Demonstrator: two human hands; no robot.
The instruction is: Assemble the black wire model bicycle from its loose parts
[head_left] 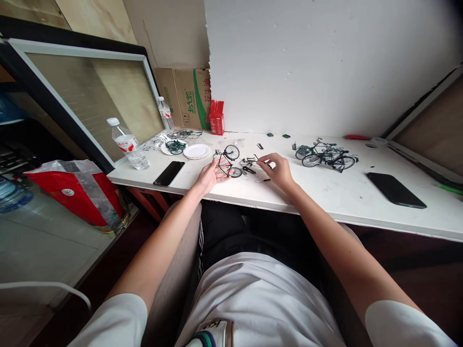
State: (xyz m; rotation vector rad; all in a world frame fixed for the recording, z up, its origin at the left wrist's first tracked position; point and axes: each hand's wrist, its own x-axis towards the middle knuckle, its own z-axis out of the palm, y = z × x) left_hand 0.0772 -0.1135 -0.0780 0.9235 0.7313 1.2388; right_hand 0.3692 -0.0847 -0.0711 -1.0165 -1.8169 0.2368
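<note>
My left hand (210,177) holds a small black model bicycle (224,164) with two spoked wheels, its frame lying across the fingers just above the table. Thumb and forefinger of my right hand (278,168) pinch a thin dark part (256,157), too small to name. Between the hands, several loose black bicycle parts (249,168) lie on the white table (307,193). A slim dark-and-silver tool (263,180) rests just below the right fingertips.
Finished-looking model bicycles (325,156) stand at the right, near a black phone (396,190). On the left are another phone (169,173), white plates (197,151), green parts (176,147) and a water bottle (128,145). A red box (217,118) stands by the wall.
</note>
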